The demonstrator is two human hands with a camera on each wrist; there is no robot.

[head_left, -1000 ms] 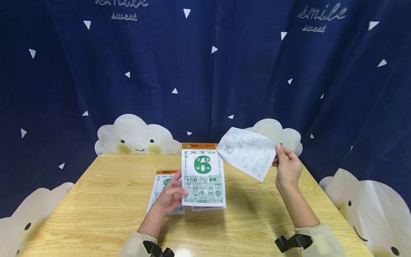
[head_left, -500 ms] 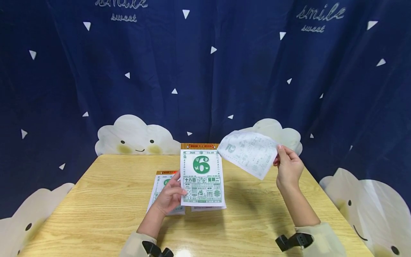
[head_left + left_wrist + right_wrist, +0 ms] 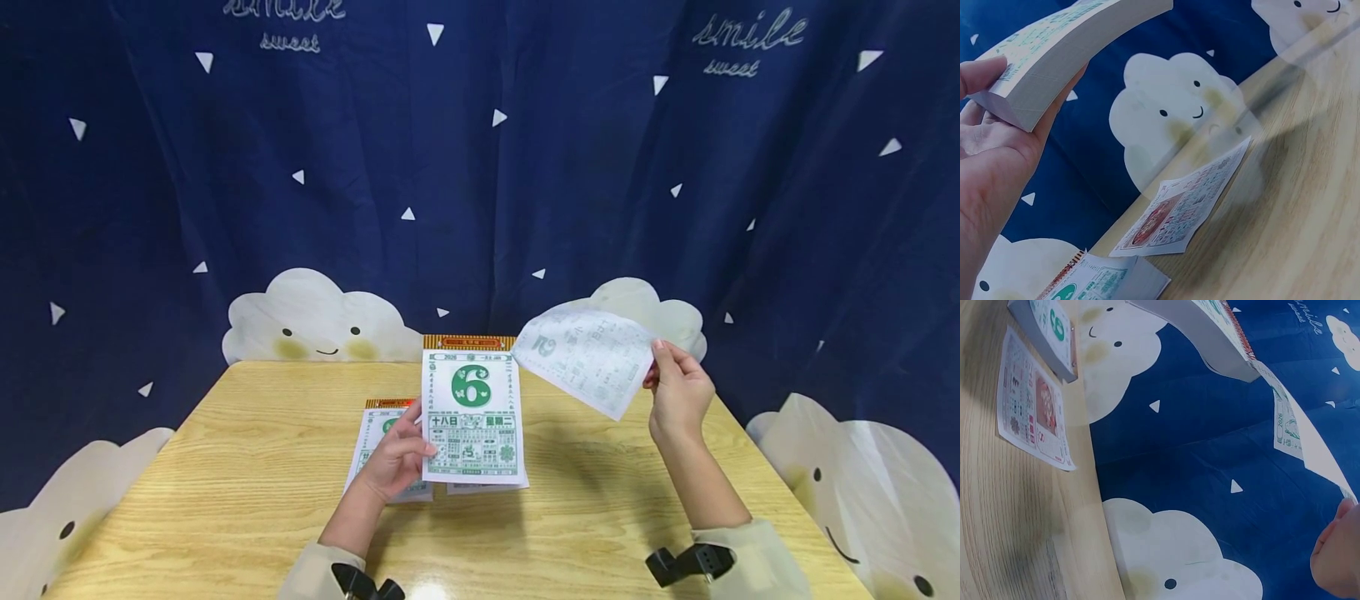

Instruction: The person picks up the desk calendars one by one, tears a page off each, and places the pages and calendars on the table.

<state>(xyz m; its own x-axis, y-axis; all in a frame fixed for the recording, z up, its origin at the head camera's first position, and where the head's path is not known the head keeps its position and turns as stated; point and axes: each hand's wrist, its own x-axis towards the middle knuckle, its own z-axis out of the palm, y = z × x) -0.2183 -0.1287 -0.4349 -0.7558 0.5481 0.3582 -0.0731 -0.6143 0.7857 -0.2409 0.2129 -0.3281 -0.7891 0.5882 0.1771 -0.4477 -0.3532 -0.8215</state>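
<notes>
My left hand (image 3: 393,462) grips a thick tear-off calendar (image 3: 472,383) by its lower left side, thumb on the front page, which bears a large green 6. It is held up over the table; the block bends in the left wrist view (image 3: 1072,56). My right hand (image 3: 681,400) pinches the outer edge of a thin calendar page (image 3: 585,354), its back turned toward me with a faint reversed 5. That page stretches out to the right and meets the calendar at its upper right corner, under the orange header strip (image 3: 468,342).
A second tear-off calendar (image 3: 360,454) lies on the wooden table (image 3: 225,467), partly behind my left hand. Beside it lies a loose page (image 3: 1179,209) printed in red, mostly hidden under the raised calendar in the head view. A dark blue curtain (image 3: 375,125) with clouds hangs behind.
My right hand has shifted slightly right and down with the page, whose upper edge sits a little lower. The calendar in my left hand has barely moved.
</notes>
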